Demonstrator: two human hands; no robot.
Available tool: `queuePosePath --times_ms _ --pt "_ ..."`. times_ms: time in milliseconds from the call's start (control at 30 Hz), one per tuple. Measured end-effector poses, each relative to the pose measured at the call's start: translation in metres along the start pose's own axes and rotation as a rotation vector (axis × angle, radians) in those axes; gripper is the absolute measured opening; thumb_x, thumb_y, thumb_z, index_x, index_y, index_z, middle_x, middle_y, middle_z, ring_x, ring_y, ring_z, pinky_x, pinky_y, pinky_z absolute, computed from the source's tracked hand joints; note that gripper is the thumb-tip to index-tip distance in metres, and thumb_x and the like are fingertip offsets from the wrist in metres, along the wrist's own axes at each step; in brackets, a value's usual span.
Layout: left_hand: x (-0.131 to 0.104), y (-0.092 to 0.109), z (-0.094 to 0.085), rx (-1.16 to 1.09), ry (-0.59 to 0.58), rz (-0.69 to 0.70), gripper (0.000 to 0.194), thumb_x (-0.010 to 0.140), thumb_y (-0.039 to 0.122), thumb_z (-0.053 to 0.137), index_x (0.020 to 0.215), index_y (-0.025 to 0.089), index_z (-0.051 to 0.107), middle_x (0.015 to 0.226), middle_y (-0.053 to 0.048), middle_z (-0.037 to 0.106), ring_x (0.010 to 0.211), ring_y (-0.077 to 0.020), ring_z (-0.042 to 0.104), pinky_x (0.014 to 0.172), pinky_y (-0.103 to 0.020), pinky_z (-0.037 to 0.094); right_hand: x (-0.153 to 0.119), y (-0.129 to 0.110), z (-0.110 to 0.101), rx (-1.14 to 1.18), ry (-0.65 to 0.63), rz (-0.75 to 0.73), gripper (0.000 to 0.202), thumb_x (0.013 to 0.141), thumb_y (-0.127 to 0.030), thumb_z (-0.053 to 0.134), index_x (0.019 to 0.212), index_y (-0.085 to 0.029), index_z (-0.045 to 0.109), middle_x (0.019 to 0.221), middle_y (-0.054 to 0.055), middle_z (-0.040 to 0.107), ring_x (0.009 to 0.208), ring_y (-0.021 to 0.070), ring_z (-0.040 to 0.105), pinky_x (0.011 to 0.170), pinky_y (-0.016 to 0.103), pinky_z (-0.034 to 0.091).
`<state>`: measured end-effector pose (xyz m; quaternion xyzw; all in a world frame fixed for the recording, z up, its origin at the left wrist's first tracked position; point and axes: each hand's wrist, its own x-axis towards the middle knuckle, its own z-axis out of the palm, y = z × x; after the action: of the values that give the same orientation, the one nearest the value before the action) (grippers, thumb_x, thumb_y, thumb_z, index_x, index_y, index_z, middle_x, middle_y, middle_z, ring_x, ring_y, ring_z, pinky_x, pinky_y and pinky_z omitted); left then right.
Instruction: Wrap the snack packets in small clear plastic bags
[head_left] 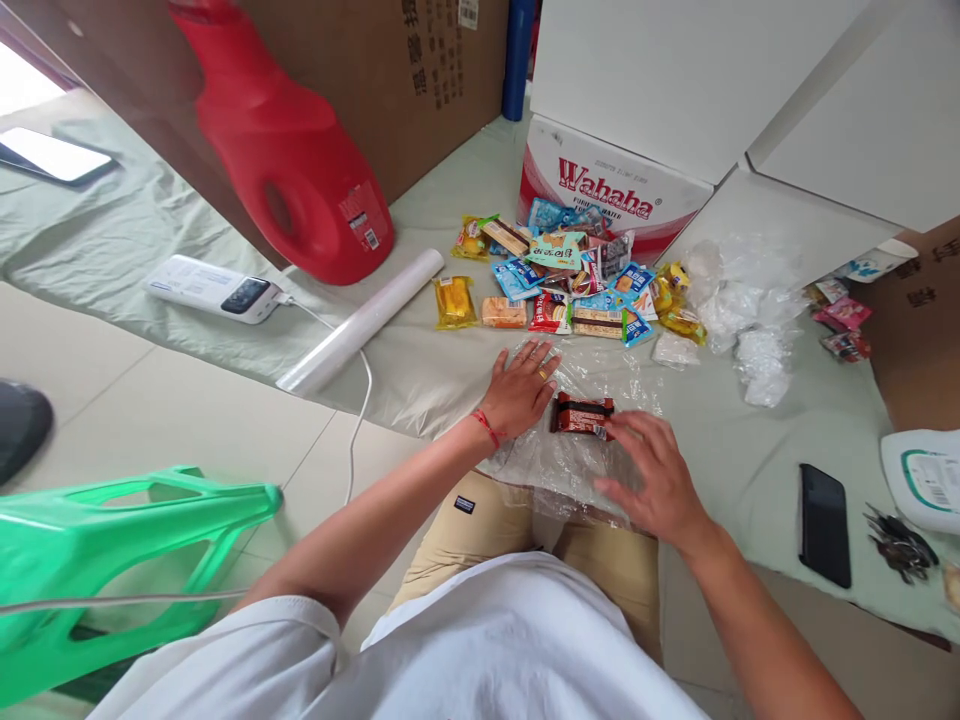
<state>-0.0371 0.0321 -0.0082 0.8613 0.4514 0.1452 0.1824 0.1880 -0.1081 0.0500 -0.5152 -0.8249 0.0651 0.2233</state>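
Observation:
A brown wrapped snack lies on a sheet of clear plastic film at the front edge of the cloth-covered surface. My left hand rests flat on the film to the left of the snack, fingers stretched forward and empty. To the right, my right hand hovers with thumb and fingers apart, its fingertips close to the snack's right end; whether they touch it I cannot tell. Beyond both hands sits a pile of packaged snacks, with an orange-wrapped one in its front row.
Left of the pile lie a roll of clear film, a white power bank with a cable, and a red jug. Crumpled plastic, a black phone and keys are on the right. A green stool stands lower left.

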Motion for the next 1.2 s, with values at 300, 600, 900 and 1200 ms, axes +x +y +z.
queuePosePath --times_ms 300,600,900,1200 --pt "-0.007 -0.003 -0.004 -0.004 0.180 0.015 0.044 0.101 0.029 0.040 0.139 0.019 0.061 0.164 -0.009 0.042 0.158 -0.0269 0.024 0.128 -0.055 0.019 -0.072 -0.015 0.033 -0.158 0.106 0.044 0.035 0.092 -0.016 0.066 0.122 -0.036 0.071 0.116 0.007 0.071 0.107 0.0284 0.059 0.098 0.054 0.053" --pt "-0.009 -0.034 -0.012 -0.097 0.247 -0.018 0.042 0.093 0.018 0.042 0.124 0.022 0.070 0.151 -0.007 0.056 0.153 -0.0267 0.033 0.125 -0.054 0.032 0.021 0.030 -0.007 0.318 -0.057 0.325 0.029 0.100 -0.043 0.054 0.101 -0.025 0.077 0.098 0.008 0.068 0.087 0.0205 0.066 0.077 0.035 0.056" --pt "-0.088 -0.022 -0.043 -0.092 0.944 -0.104 0.032 0.082 0.006 0.045 0.100 0.023 0.066 0.100 -0.008 0.065 0.104 -0.0248 0.063 0.096 -0.049 0.052 0.067 0.060 0.006 0.288 -0.250 0.413 0.029 0.094 -0.038 0.053 0.085 -0.021 0.074 0.081 0.004 0.070 0.074 0.0189 0.065 0.071 0.031 0.047" --pt "-0.084 0.069 -0.015 -0.034 0.260 0.497 0.039 0.099 0.020 0.043 0.127 0.027 0.069 0.137 -0.004 0.070 0.137 -0.0195 0.057 0.113 -0.043 0.048 0.079 0.075 0.009 0.432 -0.359 0.439 0.030 0.090 -0.044 0.055 0.089 -0.020 0.073 0.082 0.002 0.073 0.073 0.0178 0.062 0.069 0.028 0.047"
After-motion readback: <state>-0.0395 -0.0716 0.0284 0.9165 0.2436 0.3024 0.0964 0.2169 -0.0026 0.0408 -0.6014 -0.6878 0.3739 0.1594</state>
